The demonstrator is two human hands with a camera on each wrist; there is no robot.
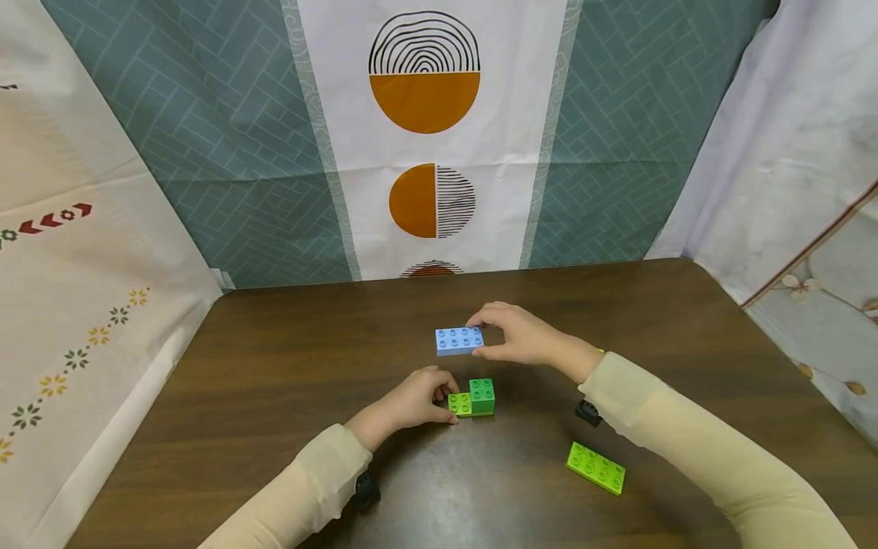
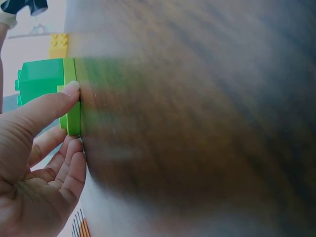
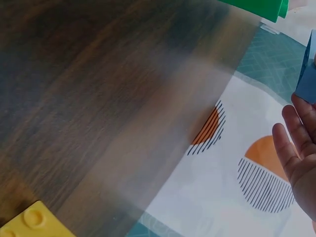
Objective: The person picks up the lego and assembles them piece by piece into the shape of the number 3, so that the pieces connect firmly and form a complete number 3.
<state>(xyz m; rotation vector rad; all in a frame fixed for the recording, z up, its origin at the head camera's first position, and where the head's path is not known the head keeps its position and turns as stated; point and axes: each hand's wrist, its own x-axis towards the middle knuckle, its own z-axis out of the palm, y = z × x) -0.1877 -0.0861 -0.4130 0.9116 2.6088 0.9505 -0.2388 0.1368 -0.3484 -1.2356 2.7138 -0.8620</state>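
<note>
A lime-green building brick (image 1: 459,404) lies flat on the table with a darker green square brick (image 1: 482,393) stacked on its right end. My left hand (image 1: 418,396) holds the lime brick at its left end. In the left wrist view the thumb presses along the lime brick's (image 2: 73,116) side, and curled fingers sit by its end. Above and behind this stack, my right hand (image 1: 524,335) pinches the right end of a light blue brick (image 1: 458,340), studs up, apart from the stack. The blue brick (image 3: 307,86) is partly cut off in the right wrist view.
Another lime-green brick (image 1: 596,468) lies at an angle on the brown table (image 1: 274,366), front right. A yellow brick (image 3: 39,224) is mostly hidden behind the right forearm in the head view. Patterned cloths (image 1: 261,152) hang behind and beside the table.
</note>
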